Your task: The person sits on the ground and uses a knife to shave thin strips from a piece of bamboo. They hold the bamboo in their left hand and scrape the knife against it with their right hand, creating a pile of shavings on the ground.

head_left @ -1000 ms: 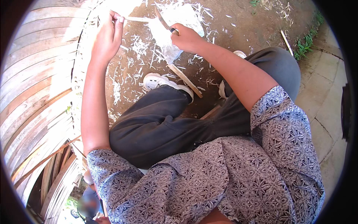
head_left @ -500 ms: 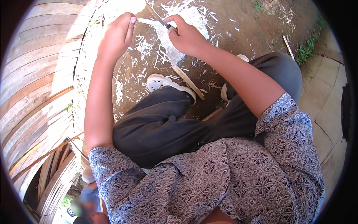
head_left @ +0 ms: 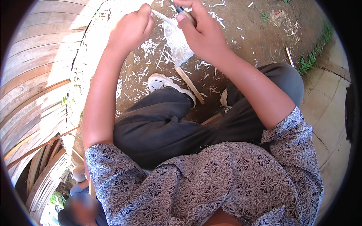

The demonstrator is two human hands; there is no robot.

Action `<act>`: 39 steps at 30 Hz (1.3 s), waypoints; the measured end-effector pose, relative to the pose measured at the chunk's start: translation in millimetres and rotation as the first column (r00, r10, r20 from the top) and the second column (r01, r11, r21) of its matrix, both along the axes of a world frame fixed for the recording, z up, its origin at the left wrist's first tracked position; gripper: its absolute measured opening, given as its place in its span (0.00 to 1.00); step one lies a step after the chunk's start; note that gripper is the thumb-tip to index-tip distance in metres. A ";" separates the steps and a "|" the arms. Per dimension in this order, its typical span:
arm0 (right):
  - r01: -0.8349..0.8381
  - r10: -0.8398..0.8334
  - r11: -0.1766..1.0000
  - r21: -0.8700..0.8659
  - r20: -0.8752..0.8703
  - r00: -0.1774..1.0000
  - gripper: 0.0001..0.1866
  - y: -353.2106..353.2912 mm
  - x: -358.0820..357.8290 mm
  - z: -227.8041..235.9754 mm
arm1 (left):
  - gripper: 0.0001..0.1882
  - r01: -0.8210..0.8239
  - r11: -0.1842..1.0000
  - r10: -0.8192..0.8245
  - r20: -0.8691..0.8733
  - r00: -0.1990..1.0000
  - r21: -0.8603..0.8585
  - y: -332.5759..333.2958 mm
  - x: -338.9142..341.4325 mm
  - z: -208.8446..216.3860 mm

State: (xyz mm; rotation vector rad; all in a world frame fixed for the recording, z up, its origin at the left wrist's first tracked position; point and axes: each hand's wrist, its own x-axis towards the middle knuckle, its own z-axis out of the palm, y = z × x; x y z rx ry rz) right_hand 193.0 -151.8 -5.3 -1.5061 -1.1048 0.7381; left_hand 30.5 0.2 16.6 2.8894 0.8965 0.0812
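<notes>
Near the top of the view, my left hand (head_left: 131, 30) is closed, pinching the end of a thin pale wooden strip (head_left: 162, 17). The strip slants down to the right toward my other hand. My right hand (head_left: 206, 37) grips a knife (head_left: 187, 17) by its brown handle with a dark collar, thumb pressed along it. Most of the blade is cut off by the upper edge of the picture. Below the hands lies a whitish plastic sheet (head_left: 179, 47) strewn with pale shavings (head_left: 149, 46).
A wooden stick (head_left: 189, 84) lies between my feet, beside a white clog (head_left: 160, 82). Curved stacked planks (head_left: 41, 56) line the left side. Paving slabs (head_left: 326, 101) and grass (head_left: 311, 62) are at the right. Another person (head_left: 81, 209) sits at the lower left.
My right hand has moved right and the knife has swung up, its blade leaving the frame. My left hand has shifted slightly right and up, still pinching the strip, which now tilts more steeply.
</notes>
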 end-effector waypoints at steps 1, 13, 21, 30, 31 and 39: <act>-0.001 0.001 1.000 0.004 -0.016 1.000 0.17 0.6 -3.9 -5.1 | 0.12 -0.006 1.000 0.006 -0.001 1.000 0.011 0.7 -0.9 -1.5; -0.105 0.120 0.982 -0.158 0.088 0.989 0.17 3.5 1.8 -26.6 | 0.13 -0.083 0.996 0.080 -0.095 0.992 -0.025 -5.4 9.4 11.6; -0.064 0.072 0.987 -0.148 0.055 0.996 0.17 4.2 1.1 -26.3 | 0.13 -0.004 0.998 0.006 -0.039 0.999 0.057 -4.6 8.8 6.6; -0.173 0.207 0.949 -0.262 0.108 0.972 0.15 5.7 -2.1 -33.2 | 0.10 0.102 0.980 -0.120 0.095 0.988 0.173 -6.2 11.0 3.9; -0.128 0.156 0.967 -0.220 0.112 0.981 0.16 7.1 4.0 -35.8 | 0.10 0.115 0.973 -0.139 0.108 0.984 0.202 -2.8 12.6 4.1; -0.152 0.181 0.958 -0.243 0.101 0.978 0.18 10.6 0.4 -28.5 | 0.12 0.097 0.970 -0.125 0.113 0.986 0.223 -1.9 3.9 -2.6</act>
